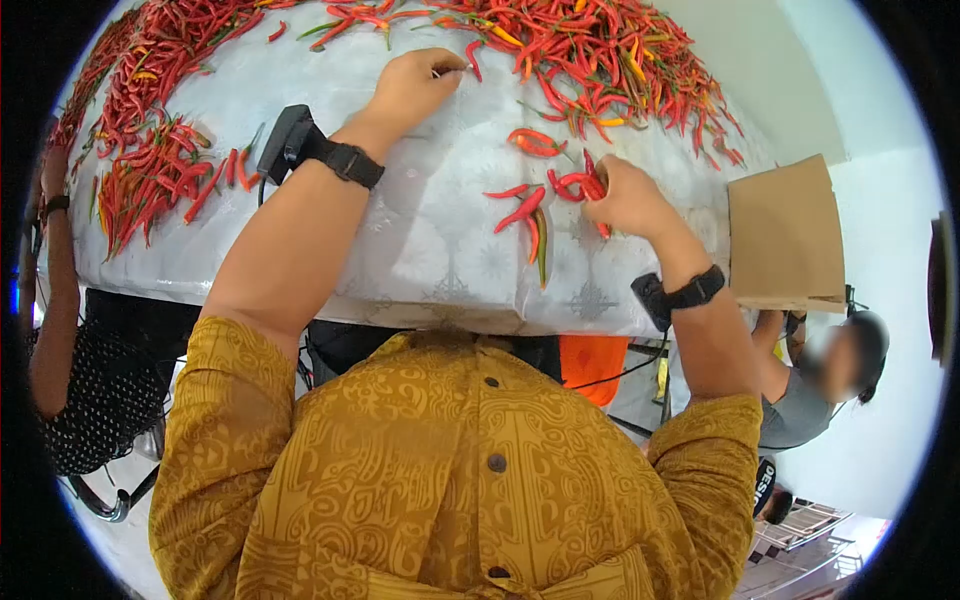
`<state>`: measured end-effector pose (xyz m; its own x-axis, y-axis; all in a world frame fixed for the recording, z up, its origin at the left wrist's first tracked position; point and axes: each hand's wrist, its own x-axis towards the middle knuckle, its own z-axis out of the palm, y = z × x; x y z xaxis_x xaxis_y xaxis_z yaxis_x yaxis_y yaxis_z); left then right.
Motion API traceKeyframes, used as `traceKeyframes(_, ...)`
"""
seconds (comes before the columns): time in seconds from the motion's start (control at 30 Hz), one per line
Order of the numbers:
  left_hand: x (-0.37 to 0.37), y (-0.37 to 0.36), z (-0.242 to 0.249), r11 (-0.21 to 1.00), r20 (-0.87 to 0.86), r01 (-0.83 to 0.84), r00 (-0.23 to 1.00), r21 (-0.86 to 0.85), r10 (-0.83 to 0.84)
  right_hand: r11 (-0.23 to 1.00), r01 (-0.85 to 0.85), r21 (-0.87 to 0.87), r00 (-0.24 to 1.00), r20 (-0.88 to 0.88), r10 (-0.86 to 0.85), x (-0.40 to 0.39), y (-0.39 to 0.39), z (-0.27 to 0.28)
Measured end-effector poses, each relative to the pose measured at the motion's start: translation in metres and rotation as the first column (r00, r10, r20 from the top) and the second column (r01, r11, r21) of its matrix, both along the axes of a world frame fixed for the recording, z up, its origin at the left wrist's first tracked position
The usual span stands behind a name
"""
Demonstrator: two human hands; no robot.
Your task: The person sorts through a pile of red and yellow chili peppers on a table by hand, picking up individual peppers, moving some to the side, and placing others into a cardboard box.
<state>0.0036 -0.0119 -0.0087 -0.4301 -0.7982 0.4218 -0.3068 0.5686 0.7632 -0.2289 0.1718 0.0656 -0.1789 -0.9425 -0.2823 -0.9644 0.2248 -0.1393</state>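
Note:
My left hand (418, 88) is over the white patterned tablecloth (430, 230), its fingers curled into a pinch. A single red chili pepper (474, 62) is at its fingertips. On the right, my right hand (630, 203) is closed around several red chili peppers (594, 186), whose ends stick out past the fingers. Beside that hand lie a few loose peppers: a red chili (522, 210), a dark green one (542, 248) and a small red cluster (536, 142). My palms are turned down, so part of what the fingers hold is hidden.
A large heap of red chilies (600, 50) spreads across the far side. Another pile (160, 60) runs along the left, with a smaller bunch (150, 185) nearer. A cardboard box (785, 235) stands at the right edge. Other people are at both sides; one's arm (60, 270) is at left.

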Motion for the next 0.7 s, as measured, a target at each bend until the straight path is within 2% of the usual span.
traceKeyframes(0.07,-0.002,-0.001,-0.002,1.0,-0.003,0.012,1.0,0.026,-0.012,0.996,-0.014,-0.087,0.999,-0.037,0.011,0.005,0.002,-0.007)
traceKeyframes(0.23,-0.002,0.003,0.002,0.999,-0.002,0.004,1.0,0.035,-0.004,0.998,-0.032,-0.059,0.998,-0.064,0.028,0.007,-0.001,-0.007)
traceKeyframes(0.3,-0.003,0.004,0.003,0.998,-0.001,0.004,1.0,0.059,-0.004,0.974,-0.106,-0.199,0.994,-0.053,0.098,-0.004,-0.004,-0.018)
traceKeyframes(0.33,-0.002,0.004,0.004,0.998,-0.001,0.003,1.0,0.056,-0.003,0.974,-0.107,-0.202,0.994,-0.053,0.099,-0.008,-0.005,-0.016)
traceKeyframes(0.4,-0.003,0.004,0.004,0.997,0.009,0.005,1.0,0.072,-0.005,0.998,0.038,-0.044,0.992,0.119,-0.032,-0.012,-0.008,-0.006)
traceKeyframes(0.43,-0.004,0.002,0.003,0.997,0.008,0.003,1.0,0.073,-0.004,0.998,0.036,-0.043,0.992,0.119,-0.031,-0.012,-0.01,0.002)
traceKeyframes(0.5,-0.005,0.002,0.001,1.0,-0.004,-0.001,1.0,-0.001,0.001,0.993,0.117,-0.024,0.865,0.494,-0.09,-0.009,-0.014,0.017)
traceKeyframes(0.53,-0.004,0.002,0.001,1.0,0.002,-0.002,1.0,0.0,0.002,0.993,0.116,-0.022,0.862,0.499,-0.09,-0.006,-0.017,0.02)
traceKeyframes(0.6,-0.004,0.003,0.002,0.999,0.018,-0.012,1.0,0.029,0.012,0.992,0.0,-0.124,0.882,0.467,0.059,0.0,-0.028,0.022)
traceKeyframes(0.63,-0.004,0.003,0.003,1.0,0.021,-0.011,1.0,0.026,0.01,0.992,0.002,-0.128,0.881,0.47,0.059,0.002,-0.034,0.019)
traceKeyframes(0.7,-0.004,0.003,0.005,0.999,0.012,-0.011,1.0,0.044,0.01,0.958,-0.176,-0.228,0.924,0.298,0.241,0.007,-0.048,0.008)
